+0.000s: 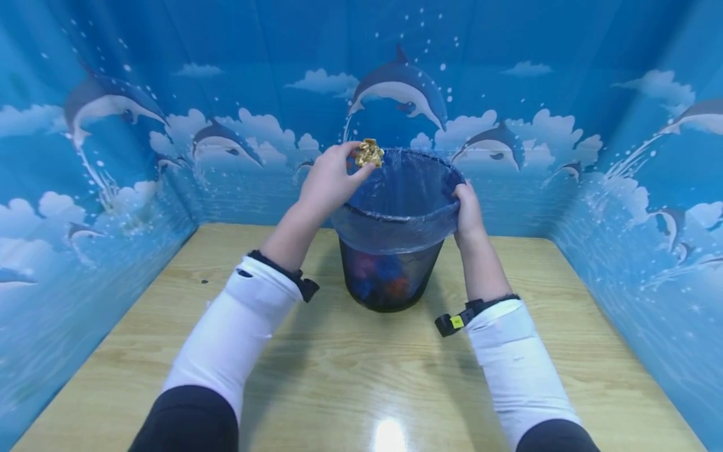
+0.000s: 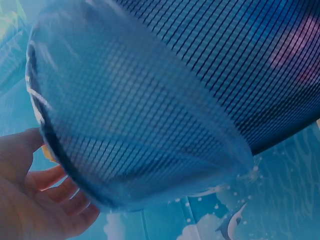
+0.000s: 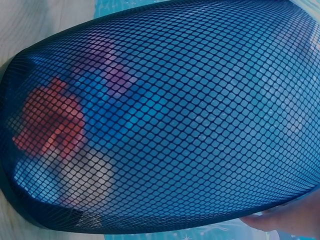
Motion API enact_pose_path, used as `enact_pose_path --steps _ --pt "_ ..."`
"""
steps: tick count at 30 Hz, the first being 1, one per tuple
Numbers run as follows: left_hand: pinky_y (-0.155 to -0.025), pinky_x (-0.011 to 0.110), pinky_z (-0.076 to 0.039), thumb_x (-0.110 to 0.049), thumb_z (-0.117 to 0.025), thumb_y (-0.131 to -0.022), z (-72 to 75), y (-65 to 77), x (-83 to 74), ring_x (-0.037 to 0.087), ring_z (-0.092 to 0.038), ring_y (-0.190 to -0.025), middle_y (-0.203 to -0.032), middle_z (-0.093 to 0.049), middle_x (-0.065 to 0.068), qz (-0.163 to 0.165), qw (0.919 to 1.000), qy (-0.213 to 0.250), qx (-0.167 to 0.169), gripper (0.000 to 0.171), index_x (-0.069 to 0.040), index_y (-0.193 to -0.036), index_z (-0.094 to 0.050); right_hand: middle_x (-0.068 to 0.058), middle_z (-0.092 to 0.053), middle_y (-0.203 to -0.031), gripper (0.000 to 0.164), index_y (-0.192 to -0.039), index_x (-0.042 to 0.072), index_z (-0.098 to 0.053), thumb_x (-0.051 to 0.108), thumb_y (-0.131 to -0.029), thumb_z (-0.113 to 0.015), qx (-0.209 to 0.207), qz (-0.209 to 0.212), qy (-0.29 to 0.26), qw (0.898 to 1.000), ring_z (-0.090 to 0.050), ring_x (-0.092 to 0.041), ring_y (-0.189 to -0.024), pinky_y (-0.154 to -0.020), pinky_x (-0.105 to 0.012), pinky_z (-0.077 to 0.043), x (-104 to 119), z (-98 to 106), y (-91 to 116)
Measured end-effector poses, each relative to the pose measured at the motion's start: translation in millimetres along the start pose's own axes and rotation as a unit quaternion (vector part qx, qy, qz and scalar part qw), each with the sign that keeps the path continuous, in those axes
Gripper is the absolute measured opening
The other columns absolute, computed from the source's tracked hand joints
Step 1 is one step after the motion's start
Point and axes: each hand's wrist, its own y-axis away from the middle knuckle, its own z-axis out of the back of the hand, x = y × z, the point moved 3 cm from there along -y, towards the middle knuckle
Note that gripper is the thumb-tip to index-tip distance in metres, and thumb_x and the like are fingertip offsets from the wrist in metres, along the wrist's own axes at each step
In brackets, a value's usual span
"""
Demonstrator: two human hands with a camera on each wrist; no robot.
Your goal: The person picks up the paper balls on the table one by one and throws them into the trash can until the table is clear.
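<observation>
A dark mesh wastebasket (image 1: 395,289) stands upright on the table, with a translucent bluish bin liner (image 1: 395,233) folded over its rim. My left hand (image 1: 329,180) pinches a crumpled ball of gold foil (image 1: 369,154) between thumb and fingers, at the left side of the opening. In the left wrist view only a sliver of the gold foil (image 2: 48,153) shows beyond the rim. On the opposite side, my right hand (image 1: 470,212) grips the rim and the liner. Through the mesh in the right wrist view, crumpled red (image 3: 52,120), blue, purple and whitish pieces lie at the bottom.
The wood-patterned table (image 1: 361,364) spreads around the basket. Blue curtains printed with dolphins (image 1: 401,91) and clouds enclose it at the back and both sides. One small dark speck (image 1: 204,282) lies left on the table.
</observation>
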Motion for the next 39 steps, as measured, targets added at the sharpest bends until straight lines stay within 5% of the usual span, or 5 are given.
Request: enact_pose_path --steps 11,18,22,26,39 --pt "-0.070 0.034 -0.046 -0.049 -0.051 -0.096 -10.2 4.7 -1.5 0.017 -0.055 -0.091 -0.123 -0.059 0.003 -0.012 0.9980 -0.048 0.040 0.063 -0.018 -0.150 -0.037 0.005 0.018 -0.162 0.078 -0.156 0.019 0.010 0.025 -0.089 -0.029 0.006 0.010 -0.008 1.000 0.004 -0.016 -0.149 -0.118 -0.034 -0.013 0 -2 0" --pt "-0.071 0.035 -0.049 -0.050 -0.051 -0.096 -11.8 5.6 -2.2 0.017 -0.059 -0.083 -0.135 -0.056 0.003 -0.011 0.9969 -0.057 0.054 0.063 -0.020 -0.150 -0.038 0.003 0.016 -0.163 0.078 -0.156 0.018 0.009 0.024 -0.088 -0.029 0.003 0.011 -0.006 1.000 0.003 -0.018 -0.149 -0.119 -0.035 -0.013 0 -2 -2" --pt "-0.076 0.035 -0.053 -0.050 -0.051 -0.096 -14.2 3.9 -1.5 0.016 -0.063 -0.088 -0.140 -0.054 0.002 -0.013 0.9963 -0.060 0.060 0.063 -0.021 -0.150 -0.037 0.003 0.017 -0.162 0.079 -0.155 0.018 0.011 0.024 -0.088 -0.030 0.002 0.011 -0.007 1.000 0.004 -0.018 -0.149 -0.120 -0.036 -0.010 0 -1 -1" --pt "-0.097 0.039 -0.050 -0.047 -0.051 -0.097 -15.7 3.5 0.1 0.019 -0.055 -0.124 -0.145 -0.050 0.001 -0.019 0.9967 -0.054 0.057 0.061 -0.021 -0.150 -0.037 0.003 0.017 -0.162 0.079 -0.156 0.018 0.010 0.024 -0.088 -0.030 0.002 0.012 -0.007 1.000 0.004 -0.018 -0.149 -0.120 -0.035 -0.011 0 -1 -1" --pt "-0.115 0.043 -0.032 -0.043 -0.048 -0.099 -8.0 7.7 10.2 0.022 -0.030 -0.144 -0.156 -0.034 0.002 -0.022 0.9994 -0.018 0.020 0.055 -0.025 -0.150 -0.037 0.002 0.003 -0.163 0.076 -0.157 0.017 0.001 0.022 -0.087 -0.028 0.007 0.025 -0.021 0.999 -0.017 -0.016 -0.138 -0.102 -0.026 -0.025 -1 -2 -1"
